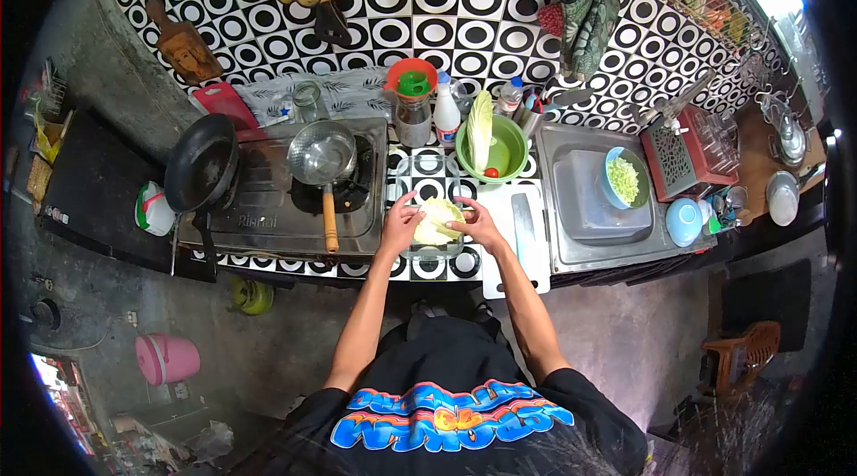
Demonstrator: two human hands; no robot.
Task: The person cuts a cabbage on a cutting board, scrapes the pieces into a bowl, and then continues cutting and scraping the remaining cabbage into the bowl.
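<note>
Both hands hold a piece of pale green cabbage between them, at the middle of the counter. My left hand grips its left side and my right hand its right side, fingers curved around the edges. Beneath the cabbage is a clear container, mostly hidden by the hands and the cabbage. Just right of my right hand lies a white cutting board with a knife on it. Behind, a green bowl holds a long napa cabbage and a red tomato.
Left is a stove with a wooden-handled saucepan and a black frying pan. At right, a sink holds a grey tub and a blue bowl of chopped greens. A white bottle and jars stand behind.
</note>
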